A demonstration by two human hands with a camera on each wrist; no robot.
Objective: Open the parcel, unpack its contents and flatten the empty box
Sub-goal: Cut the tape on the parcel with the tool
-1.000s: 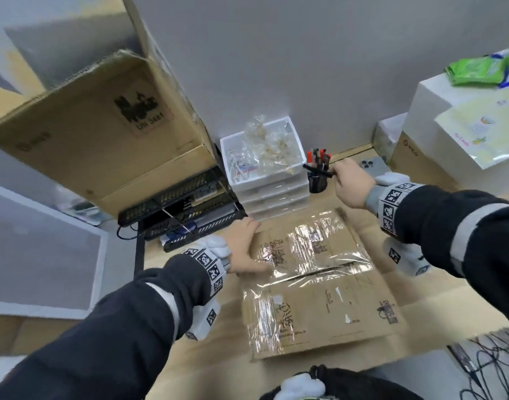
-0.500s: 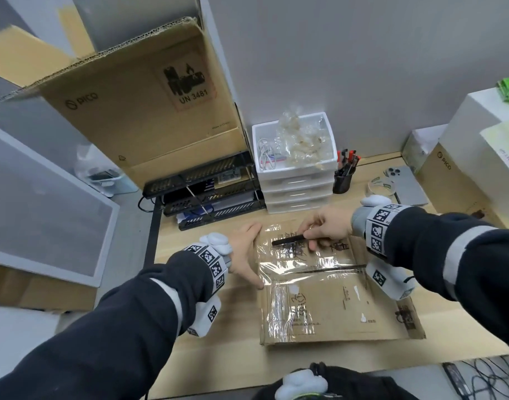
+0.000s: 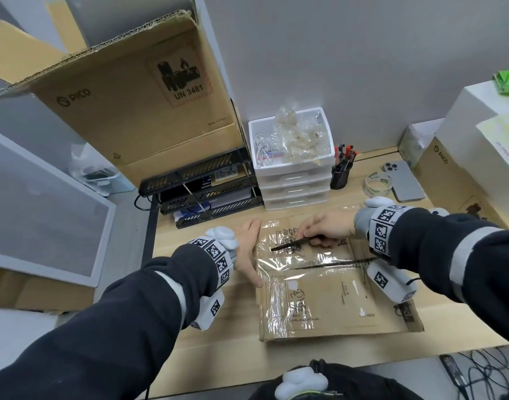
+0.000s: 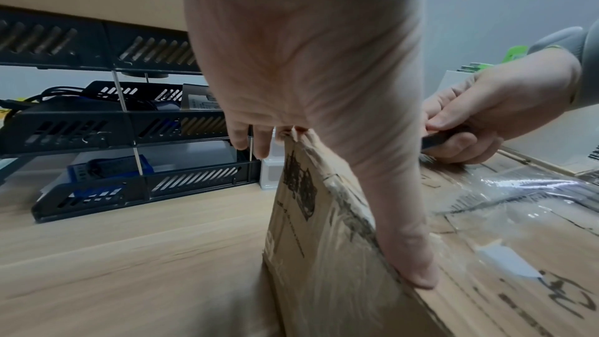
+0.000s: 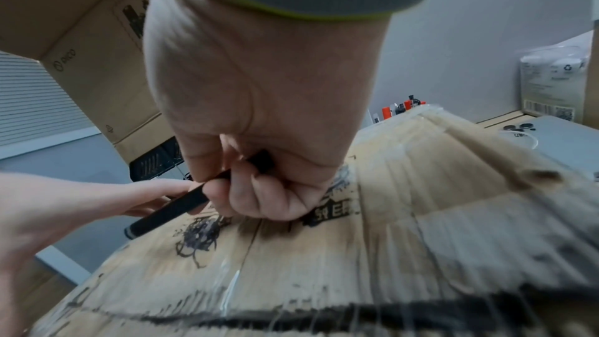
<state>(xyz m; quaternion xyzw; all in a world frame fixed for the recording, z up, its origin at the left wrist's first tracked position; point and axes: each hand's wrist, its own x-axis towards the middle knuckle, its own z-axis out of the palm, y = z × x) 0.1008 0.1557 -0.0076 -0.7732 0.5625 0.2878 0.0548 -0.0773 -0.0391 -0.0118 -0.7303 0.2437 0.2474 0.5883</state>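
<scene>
A flat cardboard parcel (image 3: 334, 281) lies on the wooden desk (image 3: 201, 235), right in front of the person. Shiny clear tape (image 3: 305, 261) covers its top, and the flaps are not cut open yet.

The left hand (image 3: 247, 249) rests on the left edge of the parcel. Its fingers are straight and spread, and the thumb presses down on the near part of that edge. I think it is there to keep the parcel from sliding.

The right hand (image 3: 325, 229) is over the far part of the parcel. Its fingers are curled tight round a thin black tool (image 3: 291, 243), maybe a pen or a small cutter; I cannot tell which. The tip points left and lies low over the tape. The dark line (image 3: 328, 264) where the two flaps meet is just nearer than the tip. My guess is that the tool is for slitting the tape along that line.

At the far side of the desk stand a white drawer box (image 3: 293, 180), a black pen cup (image 3: 340, 177), a tape roll (image 3: 377, 183) and a phone (image 3: 403, 180). A big brown box (image 3: 138, 99) sits far left on black trays (image 3: 204, 192).
</scene>
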